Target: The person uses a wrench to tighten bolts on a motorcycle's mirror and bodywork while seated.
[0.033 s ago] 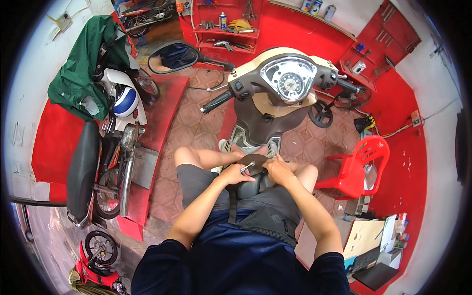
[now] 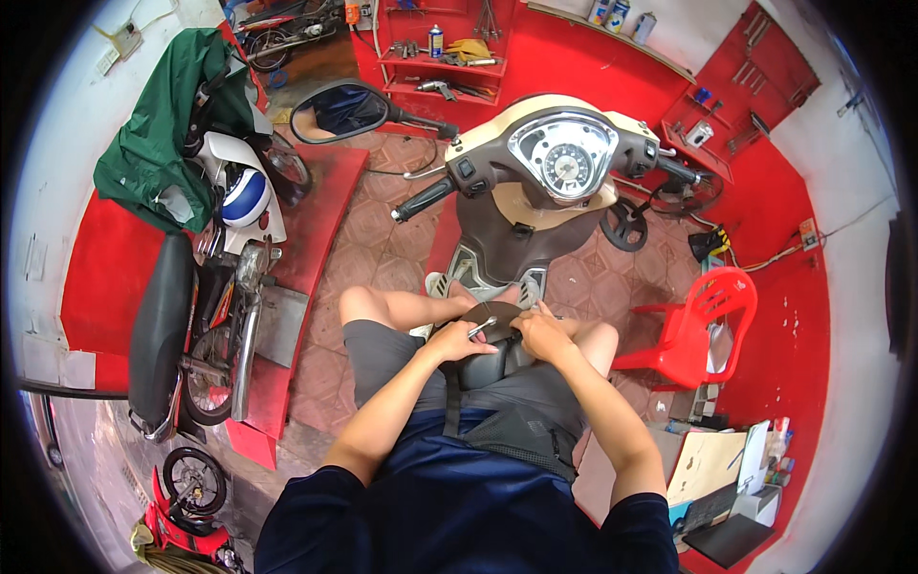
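Two hands keep the pose of an instant ago; no shift shows, so the work seems unchanged. The left hand (image 2: 453, 342) has a narrow grip on a slim silver piece (image 2: 481, 327), its tip over the dark brown panel (image 2: 495, 311). The panel lies between the hands; the right hand (image 2: 542, 335) is at its right edge, its grip unclear.

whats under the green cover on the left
The front of a motorbike, partly: its white panel and front wheel show past the edge. Whatever the green cover drapes directly over is hidden.
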Tool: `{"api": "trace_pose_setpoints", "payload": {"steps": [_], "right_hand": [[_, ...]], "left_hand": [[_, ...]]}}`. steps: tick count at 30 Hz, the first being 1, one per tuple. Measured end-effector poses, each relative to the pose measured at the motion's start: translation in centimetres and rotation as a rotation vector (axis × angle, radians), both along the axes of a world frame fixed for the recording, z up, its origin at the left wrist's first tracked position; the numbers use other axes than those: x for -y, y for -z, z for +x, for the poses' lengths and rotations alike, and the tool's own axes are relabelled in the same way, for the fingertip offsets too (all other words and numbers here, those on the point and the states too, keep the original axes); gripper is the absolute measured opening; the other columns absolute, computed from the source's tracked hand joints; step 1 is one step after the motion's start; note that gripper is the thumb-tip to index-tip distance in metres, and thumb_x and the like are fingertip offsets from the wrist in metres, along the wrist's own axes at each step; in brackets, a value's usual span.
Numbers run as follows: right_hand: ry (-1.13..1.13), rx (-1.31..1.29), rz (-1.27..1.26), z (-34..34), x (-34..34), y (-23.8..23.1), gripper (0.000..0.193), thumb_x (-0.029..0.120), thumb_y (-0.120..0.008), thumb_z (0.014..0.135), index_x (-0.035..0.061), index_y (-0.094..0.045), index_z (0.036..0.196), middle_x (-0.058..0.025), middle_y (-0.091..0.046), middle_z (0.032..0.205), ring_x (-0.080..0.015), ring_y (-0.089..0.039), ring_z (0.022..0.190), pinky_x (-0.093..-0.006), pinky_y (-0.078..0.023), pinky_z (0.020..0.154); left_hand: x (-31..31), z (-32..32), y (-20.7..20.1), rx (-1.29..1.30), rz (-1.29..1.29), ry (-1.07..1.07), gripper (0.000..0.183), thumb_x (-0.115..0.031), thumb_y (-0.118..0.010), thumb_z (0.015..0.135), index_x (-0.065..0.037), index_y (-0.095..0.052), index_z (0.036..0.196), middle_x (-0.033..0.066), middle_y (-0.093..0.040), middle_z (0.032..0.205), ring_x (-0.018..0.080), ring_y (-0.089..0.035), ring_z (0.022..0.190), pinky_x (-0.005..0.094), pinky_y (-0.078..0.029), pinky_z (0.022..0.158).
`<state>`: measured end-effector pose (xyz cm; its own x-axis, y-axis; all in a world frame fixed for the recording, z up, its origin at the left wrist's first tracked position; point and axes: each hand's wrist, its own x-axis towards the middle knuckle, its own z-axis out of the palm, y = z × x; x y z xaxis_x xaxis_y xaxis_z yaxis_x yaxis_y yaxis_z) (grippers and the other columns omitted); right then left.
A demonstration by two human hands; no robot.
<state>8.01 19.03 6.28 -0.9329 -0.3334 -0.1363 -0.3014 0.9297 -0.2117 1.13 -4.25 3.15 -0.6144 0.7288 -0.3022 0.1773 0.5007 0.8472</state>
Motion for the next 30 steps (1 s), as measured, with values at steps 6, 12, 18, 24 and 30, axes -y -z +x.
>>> {"api": "trace_pose_setpoints", "payload": {"steps": [6,12,18,24,30], "right_hand": [[0.177,-0.048,-0.187,-1.4,0.1,-3.8,0.032,0.007,-0.058,0.076,0.0025,-0.068,0.106,-0.0138,-0.067,0.105,-0.0296,-0.06,0.11,-0.0472,-0.034,0.111],[0.286,-0.206,-0.345,-0.6,2.1,-3.9,0.023,0.01,-0.066,0.08,0.0018,-0.068,0.102,-0.0148,-0.066,0.102,-0.0329,-0.06,0.102,-0.0426,-0.044,0.097],[0.53,-0.394,-0.652,0.9,5.0,-3.5,0.015,0.013,-0.067,0.087,0.0018,-0.069,0.097,-0.0134,-0.067,0.094,-0.0294,-0.063,0.09,-0.0365,-0.049,0.081],[0.755,0.087,-1.186,0.9,5.0,-1.5,0.032,0.028,-0.059,0.097,-0.0023,-0.068,0.104,-0.0094,-0.071,0.092,-0.0153,-0.065,0.085,-0.03,-0.05,0.079],[0.84,0.329,-1.59,0.6,7.4,-0.3,0.046,0.038,-0.044,0.104,0.0017,-0.051,0.13,-0.0091,-0.064,0.111,-0.0144,-0.065,0.088,-0.0298,-0.054,0.078]], "left_hand": [[-0.2,-0.4,0.1,-0.01,-0.017,-0.156,0.052,-0.053,-0.072,0.079,-0.002,-0.066,0.086,0.0138,-0.068,0.076,0.0265,-0.067,0.072,0.0381,-0.052,0.071],[0.0,-0.4,-0.6,-0.002,0.032,-0.193,0.046,-0.048,-0.07,0.084,-0.002,-0.066,0.088,0.0145,-0.068,0.076,0.0285,-0.067,0.073,0.039,-0.051,0.071],[0.4,-1.1,-1.0,-0.027,0.098,-0.245,0.039,-0.04,-0.066,0.09,-0.001,-0.064,0.095,0.0141,-0.069,0.083,0.0262,-0.067,0.077,0.0393,-0.051,0.074],[-1.6,-2.2,-4.8,0.822,0.446,-0.291,0.024,-0.029,-0.054,0.101,-0.006,-0.06,0.105,-0.0065,-0.045,0.069,0.0031,-0.04,0.056,0.0193,-0.028,0.046],[-3.4,-0.3,-5.3,0.889,0.522,-0.449,0.032,-0.031,-0.045,0.104,-0.005,-0.058,0.115,-0.0007,-0.055,0.08,0.0091,-0.051,0.063,0.0213,-0.039,0.051]]}}
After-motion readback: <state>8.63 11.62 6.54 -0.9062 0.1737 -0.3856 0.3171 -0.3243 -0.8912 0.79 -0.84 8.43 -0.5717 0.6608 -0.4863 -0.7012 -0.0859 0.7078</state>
